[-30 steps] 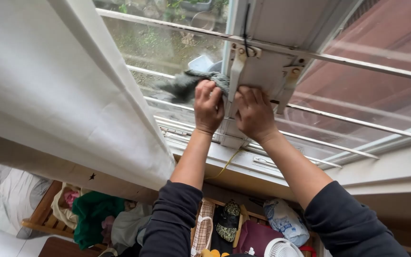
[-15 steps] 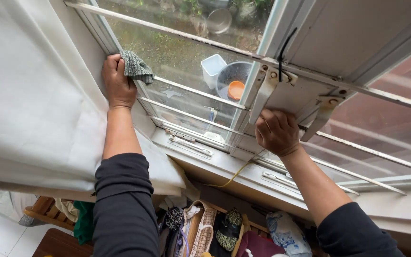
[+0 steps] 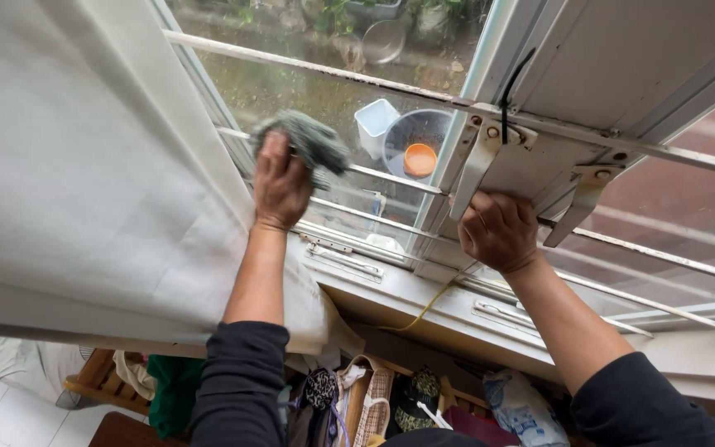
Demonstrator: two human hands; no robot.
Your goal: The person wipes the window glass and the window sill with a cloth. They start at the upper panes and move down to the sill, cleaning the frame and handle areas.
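Here, my left hand (image 3: 280, 184) is pressing a grey cloth (image 3: 311, 142) against the window glass (image 3: 333, 99), the cloth bunched under and just beyond my curled fingers (image 3: 277, 153); my right hand (image 3: 498, 232) is gripping the white metal bracket (image 3: 531, 161), fingers closed.

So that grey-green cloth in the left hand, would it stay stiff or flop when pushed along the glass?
Probably floppy: the cloth is bunched, its folds spilling past the left hand. It looks light, carried with one hand. Its knitted-looking surface suggests it would drag on the window pane rather than slide, though the picture is blurred.
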